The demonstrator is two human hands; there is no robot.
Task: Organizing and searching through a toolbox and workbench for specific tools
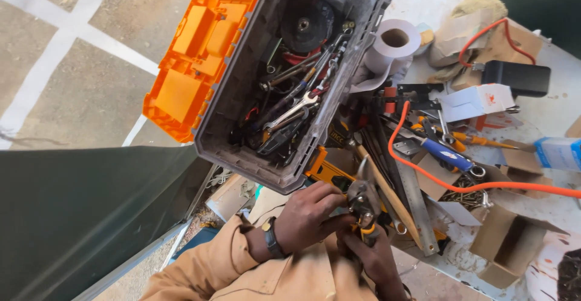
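Observation:
A pair of metal snips [363,199] with yellow-tipped handles sits between both my hands, just below the open toolbox. My left hand [308,216], with a dark watch on its wrist, curls its fingers over the snips near the pivot. My right hand [375,260] grips the handles from underneath. The blades point up toward the grey toolbox [241,146], whose orange lid [193,52] hangs open to the left. Several wrenches [293,108] and a black disc [305,23] lie inside it.
To the right, a cluttered white table carries a paper roll [396,39], an orange cable [423,174], a blue-handled tool [446,154], a metal ruler [417,207], a wooden handle [387,193], a black case [517,77] and open cardboard boxes [508,246]. A yellow tool [325,171] lies beside the toolbox.

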